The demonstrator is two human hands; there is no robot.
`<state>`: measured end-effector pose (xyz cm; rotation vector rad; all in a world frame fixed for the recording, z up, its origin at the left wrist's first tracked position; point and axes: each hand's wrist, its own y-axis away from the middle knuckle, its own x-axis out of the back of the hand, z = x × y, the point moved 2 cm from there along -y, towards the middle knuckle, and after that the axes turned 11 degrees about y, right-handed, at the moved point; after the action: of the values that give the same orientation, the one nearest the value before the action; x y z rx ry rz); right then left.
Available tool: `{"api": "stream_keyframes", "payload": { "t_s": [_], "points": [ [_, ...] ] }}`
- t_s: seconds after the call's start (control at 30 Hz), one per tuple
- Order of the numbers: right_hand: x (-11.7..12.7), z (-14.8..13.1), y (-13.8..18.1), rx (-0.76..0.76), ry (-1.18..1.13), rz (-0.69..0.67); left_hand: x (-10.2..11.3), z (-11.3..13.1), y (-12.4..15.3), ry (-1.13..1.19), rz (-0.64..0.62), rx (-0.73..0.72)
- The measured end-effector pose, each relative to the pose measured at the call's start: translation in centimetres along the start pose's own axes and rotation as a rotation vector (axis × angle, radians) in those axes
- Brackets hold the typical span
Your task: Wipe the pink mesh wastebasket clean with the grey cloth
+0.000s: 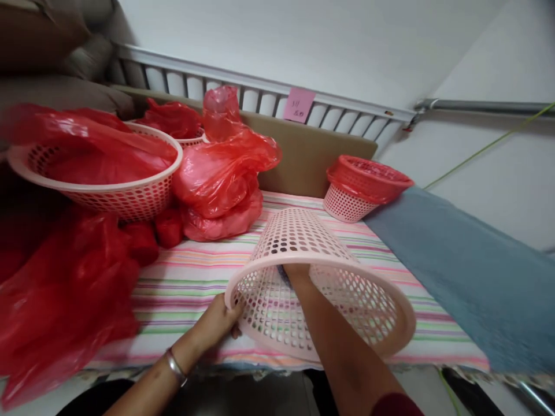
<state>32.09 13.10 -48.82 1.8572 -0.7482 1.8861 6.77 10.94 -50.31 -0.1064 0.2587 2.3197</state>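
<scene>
Basket (pixel 299 234) on its side, mouth toward the near edge.
It lies on striped cloth (pixel 182 292), in front of a bulging red bag (pixel 221 182) and a smaller basket (pixel 349 203). The left grip (pixel 223 315) is closed on the left side of the rim (pixel 321 259). The right grip (pixel 298 271) is inside, partly hidden, with dark fabric (pixel 284 276) against it; how far it is open cannot be told.

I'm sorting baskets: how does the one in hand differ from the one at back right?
The held basket lies on its side; the other basket stands on its base. Red plastic drapes over the other basket; the held basket has none. Both are pale pink and perforated.
</scene>
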Motion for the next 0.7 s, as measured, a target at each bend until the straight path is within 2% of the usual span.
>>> {"api": "stream_keyframes", "payload": {
  "t_s": [0.17,0.3,0.43,0.6,0.7],
  "points": [
    [-0.7,0.8,-0.9,0.016,-0.017,0.018,-0.2,0.4,-0.2,-0.053,-0.002,0.035],
    [-0.5,0.2,1.0,0.009,-0.02,-0.008,-0.3,0.5,0.0,-0.066,0.019,0.02],
    [-0.1,-0.8,6.7,-0.013,-0.002,-0.039,-0.3,0.3,0.0,-0.061,0.047,0.005],
    [0.0,-1.0,15.6,0.086,-0.026,-0.109,-0.6,-0.2,0.1,-0.072,0.058,-0.029],
    [0.2,-0.7,17.6,0.129,-0.07,-0.153,-0.9,0.1,0.4,-0.11,0.063,-0.024]
  ]
}}
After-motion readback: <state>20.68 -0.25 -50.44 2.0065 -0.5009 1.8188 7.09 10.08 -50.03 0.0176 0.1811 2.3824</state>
